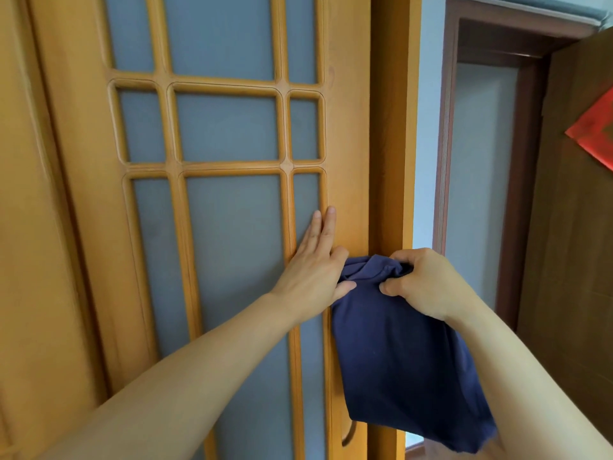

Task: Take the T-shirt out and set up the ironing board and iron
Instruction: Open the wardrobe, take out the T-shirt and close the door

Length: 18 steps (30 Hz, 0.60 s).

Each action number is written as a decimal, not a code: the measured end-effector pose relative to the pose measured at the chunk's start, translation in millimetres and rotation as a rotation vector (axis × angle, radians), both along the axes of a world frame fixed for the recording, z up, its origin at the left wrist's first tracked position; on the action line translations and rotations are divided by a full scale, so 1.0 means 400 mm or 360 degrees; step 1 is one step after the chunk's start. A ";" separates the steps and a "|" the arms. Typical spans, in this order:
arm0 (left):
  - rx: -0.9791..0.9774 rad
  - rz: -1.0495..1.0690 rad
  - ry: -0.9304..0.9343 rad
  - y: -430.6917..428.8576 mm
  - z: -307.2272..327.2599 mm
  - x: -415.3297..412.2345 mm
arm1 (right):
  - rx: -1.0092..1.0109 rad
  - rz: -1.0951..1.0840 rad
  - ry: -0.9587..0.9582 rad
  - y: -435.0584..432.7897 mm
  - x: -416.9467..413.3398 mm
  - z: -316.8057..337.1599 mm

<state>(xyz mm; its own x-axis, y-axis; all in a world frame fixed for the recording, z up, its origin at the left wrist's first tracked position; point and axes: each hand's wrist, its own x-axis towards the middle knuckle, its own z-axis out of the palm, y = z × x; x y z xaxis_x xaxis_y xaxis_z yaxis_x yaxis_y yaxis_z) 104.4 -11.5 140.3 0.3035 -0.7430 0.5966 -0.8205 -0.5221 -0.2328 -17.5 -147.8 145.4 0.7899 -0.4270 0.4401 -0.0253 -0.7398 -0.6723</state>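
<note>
Two bare hands are up in front of a yellow wooden door [348, 144] with frosted glass panes [229, 127]. The left hand [315, 270] lies flat against the door's right-hand upright, its fingers straight and together and pointing toward twelve o'clock, holding nothing. The right hand [421, 280], just beside it at three o'clock, has its fingers and thumb curled tight round the bunched top of a navy T-shirt [398, 366].

From that grip the gathered cloth pokes out a little toward nine o'clock, between the two hands, while the rest of the shirt hangs loose toward six o'clock, under the right wrist and forearm, in front of the door's edge. The left thumb reaches over the shirt's upper left corner; it may be touching the cloth, but the view does not settle that.

Off at two o'clock, past the yellow door frame [388, 127], stands a dark brown doorway [517, 194]. At three o'clock a red paper [597, 134] hangs on a brown panel [570, 227] at the picture's edge.
</note>
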 end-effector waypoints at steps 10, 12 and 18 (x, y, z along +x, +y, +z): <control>0.0066 -0.0112 0.0081 -0.041 0.014 -0.014 | 0.0047 -0.0128 -0.0121 -0.035 0.006 -0.035; 0.0057 -0.0104 0.0079 -0.044 0.010 -0.016 | 0.0053 -0.0136 -0.0139 -0.041 0.005 -0.040; 0.0061 -0.0074 0.0054 -0.040 0.016 -0.031 | 0.0055 -0.0166 -0.0162 -0.043 0.005 -0.040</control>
<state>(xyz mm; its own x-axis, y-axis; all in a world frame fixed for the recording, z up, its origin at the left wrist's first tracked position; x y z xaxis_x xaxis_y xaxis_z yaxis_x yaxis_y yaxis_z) 92.0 -27.5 146.8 0.2879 -0.7787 0.5575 -0.8515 -0.4746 -0.2232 -15.4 -165.0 129.2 0.6927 -0.5207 0.4990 -0.0314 -0.7130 -0.7005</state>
